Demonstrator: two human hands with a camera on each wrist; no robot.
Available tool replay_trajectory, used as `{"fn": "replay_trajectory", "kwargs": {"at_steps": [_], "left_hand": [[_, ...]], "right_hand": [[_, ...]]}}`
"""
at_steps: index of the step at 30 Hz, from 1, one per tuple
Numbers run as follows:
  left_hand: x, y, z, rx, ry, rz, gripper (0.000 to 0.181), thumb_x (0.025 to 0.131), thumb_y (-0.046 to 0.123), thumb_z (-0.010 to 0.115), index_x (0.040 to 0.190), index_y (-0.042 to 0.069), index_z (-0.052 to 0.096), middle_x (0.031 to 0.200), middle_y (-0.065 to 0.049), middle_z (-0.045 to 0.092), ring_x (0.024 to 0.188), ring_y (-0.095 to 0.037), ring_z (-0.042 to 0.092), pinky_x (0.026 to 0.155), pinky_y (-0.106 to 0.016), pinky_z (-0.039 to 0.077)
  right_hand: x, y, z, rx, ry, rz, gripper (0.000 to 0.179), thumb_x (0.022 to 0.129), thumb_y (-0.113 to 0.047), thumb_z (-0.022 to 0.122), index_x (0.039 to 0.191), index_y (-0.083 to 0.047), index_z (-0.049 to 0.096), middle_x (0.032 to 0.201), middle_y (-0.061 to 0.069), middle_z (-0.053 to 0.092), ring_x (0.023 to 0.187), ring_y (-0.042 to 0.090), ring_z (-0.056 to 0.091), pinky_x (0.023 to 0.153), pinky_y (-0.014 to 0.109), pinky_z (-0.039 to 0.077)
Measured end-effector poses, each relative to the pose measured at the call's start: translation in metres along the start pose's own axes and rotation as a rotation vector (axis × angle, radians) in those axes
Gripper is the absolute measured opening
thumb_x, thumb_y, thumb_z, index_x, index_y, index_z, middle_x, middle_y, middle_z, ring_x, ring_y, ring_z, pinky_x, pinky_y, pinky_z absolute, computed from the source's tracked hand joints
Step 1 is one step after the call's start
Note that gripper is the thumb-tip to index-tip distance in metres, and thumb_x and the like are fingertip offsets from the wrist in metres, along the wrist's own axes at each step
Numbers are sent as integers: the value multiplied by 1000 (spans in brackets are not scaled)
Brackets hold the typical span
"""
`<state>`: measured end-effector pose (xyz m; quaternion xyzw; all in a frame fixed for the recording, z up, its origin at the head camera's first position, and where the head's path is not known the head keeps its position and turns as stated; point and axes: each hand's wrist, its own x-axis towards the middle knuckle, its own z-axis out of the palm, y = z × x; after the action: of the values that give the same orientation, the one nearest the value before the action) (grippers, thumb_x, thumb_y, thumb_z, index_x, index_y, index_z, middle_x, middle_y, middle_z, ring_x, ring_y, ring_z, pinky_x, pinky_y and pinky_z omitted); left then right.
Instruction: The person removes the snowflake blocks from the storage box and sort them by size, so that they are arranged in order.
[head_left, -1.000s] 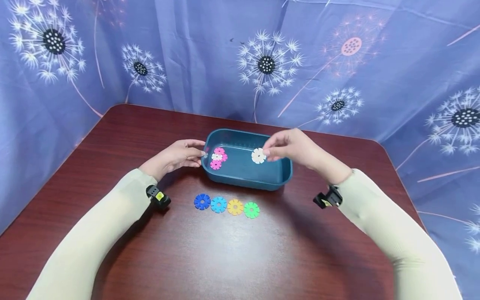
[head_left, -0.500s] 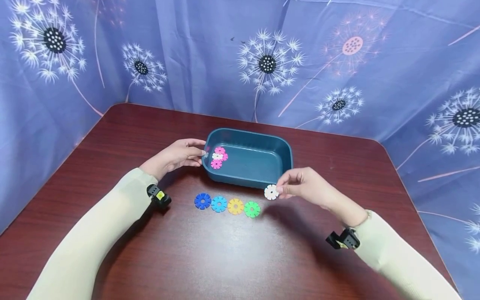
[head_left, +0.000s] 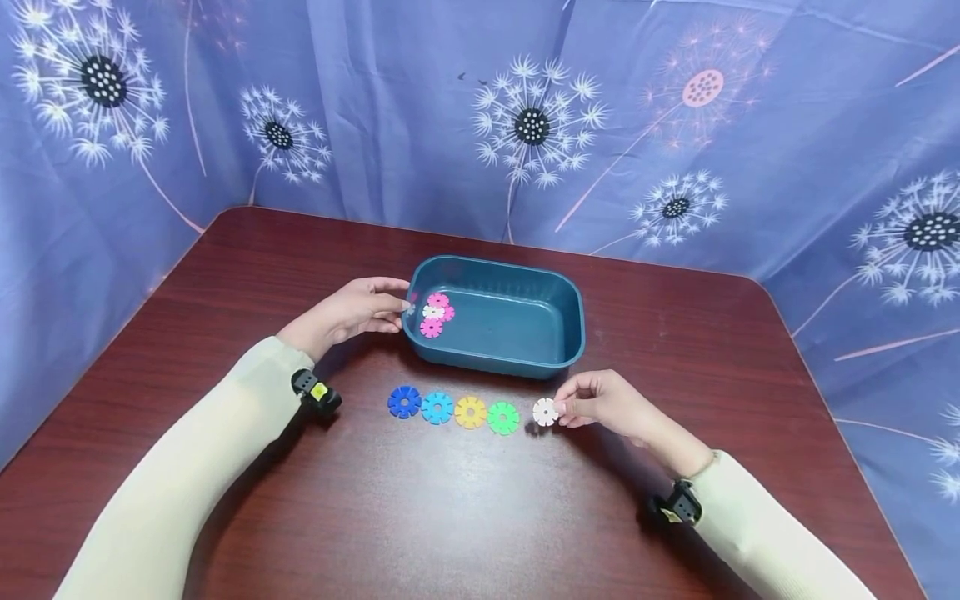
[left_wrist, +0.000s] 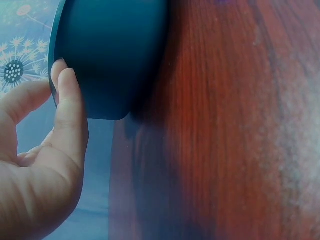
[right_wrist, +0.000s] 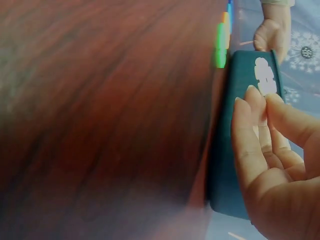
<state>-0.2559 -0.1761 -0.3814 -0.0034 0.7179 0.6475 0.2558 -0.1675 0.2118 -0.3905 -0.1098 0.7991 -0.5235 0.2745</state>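
Observation:
My right hand (head_left: 603, 406) pinches a white notched plastic disc (head_left: 545, 412) between thumb and fingertips, just over the table to the right of the green disc. In the right wrist view, the white disc (right_wrist: 265, 76) stands out past my fingertips. My left hand (head_left: 352, 315) grips the left end of a teal plastic basin (head_left: 495, 363), thumb and fingers on either side of its rim (left_wrist: 54, 65). In front of the basin lies a row of notched discs: dark blue (head_left: 405, 414), light blue (head_left: 437, 420), yellow (head_left: 470, 424) and green (head_left: 503, 430).
Inside the basin, at its left end, pink discs (head_left: 431, 328) overlap with a white disc (head_left: 432, 312). All stands on a dark red wooden table (head_left: 420, 517). A blue curtain (head_left: 420, 125) with a dandelion print hangs behind it and at the sides.
My right hand has carried the white disc from over the basin's inside, forward past its front rim, down to the right end of the row. My left hand stays at the basin.

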Motion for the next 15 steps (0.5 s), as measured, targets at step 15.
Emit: {"fn": "replay_trajectory", "kwargs": {"at_steps": [15], "left_hand": [[1, -1, -1, 1, 8, -6, 57, 102, 8, 56, 154, -1, 37, 78, 5, 68, 67, -6, 64, 69, -18, 61]], "right_hand": [[13, 0, 8, -112, 54, 176, 21, 91, -5, 71, 104, 11, 73, 76, -3, 72, 67, 8, 64, 63, 24, 62]]}}
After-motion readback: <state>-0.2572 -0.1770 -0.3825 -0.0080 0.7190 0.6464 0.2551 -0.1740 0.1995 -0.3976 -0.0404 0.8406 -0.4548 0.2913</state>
